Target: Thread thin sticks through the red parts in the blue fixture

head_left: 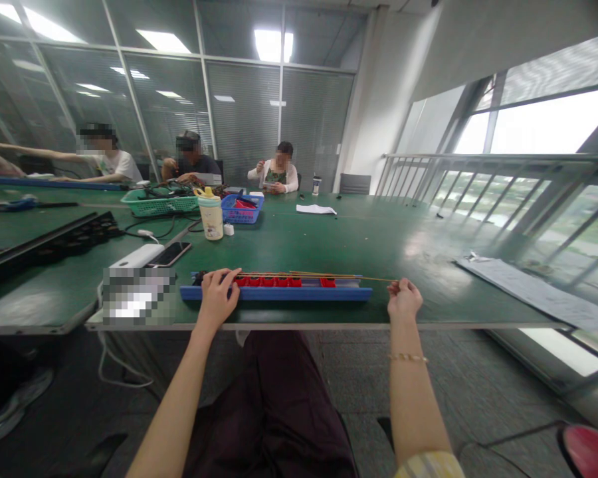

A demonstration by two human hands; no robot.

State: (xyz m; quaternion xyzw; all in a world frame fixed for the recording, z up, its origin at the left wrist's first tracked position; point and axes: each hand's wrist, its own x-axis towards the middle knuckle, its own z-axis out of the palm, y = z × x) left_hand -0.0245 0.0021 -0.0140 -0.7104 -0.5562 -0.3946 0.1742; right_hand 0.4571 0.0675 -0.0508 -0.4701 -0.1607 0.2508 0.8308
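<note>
My right hand (405,299) pinches the yellow cord (369,278) | my left hand (220,293) sits over the left end of the blue channel (279,294), grip I can't tell | channel, red blocks (268,282) inside: lower centre, on green surface (279,249) | seemingly stretching cord lengthwise; next calls for even tension

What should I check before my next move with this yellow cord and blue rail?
1. Left hand at the blue rail: ok, it is over the left part.
2. Right hand gripping the yellow cord: ok, pinched beyond the rail's right end.
3. Cord pulled out straight: ok, it looks straight between rail and right hand.
4. Cord secured at the left: cannot tell, the left hand covers that area.
5. Red pieces all grouped together: not ok, one sits apart toward the right.
6. Phone away from the rail: ok, there is a gap.
</note>
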